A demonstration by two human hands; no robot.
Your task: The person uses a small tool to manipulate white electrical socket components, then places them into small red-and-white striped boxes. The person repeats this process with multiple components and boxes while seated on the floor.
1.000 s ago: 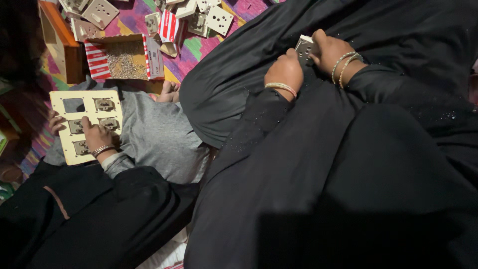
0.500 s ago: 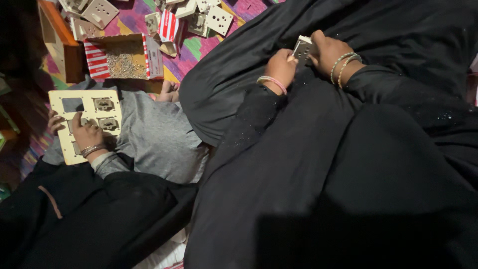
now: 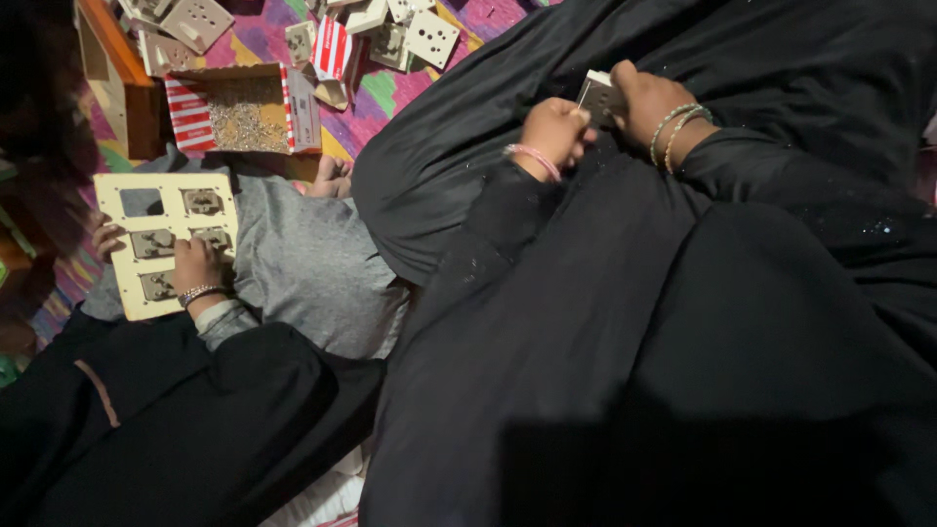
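A person in black sleeves sits on the floor, both hands raised over the lap. The right hand [image 3: 652,101] has its fingers wrapped around a small pale socket part [image 3: 596,96]. The left hand [image 3: 554,130], fingers curled, presses against that part's near edge. Beside them, a co-worker's hand [image 3: 197,265] rests on a cream switch plate [image 3: 164,240], near an open box of screws [image 3: 237,110].

Far-left floor was crowded: open box of screws [image 3: 239,112], loose socket plates [image 3: 390,34] and a wooden box [image 3: 122,83] blocked reach. A co-worker's hand [image 3: 198,268] and switch panel [image 3: 161,239] filled the left. Black lap cloth [image 3: 761,88] far right lay open.
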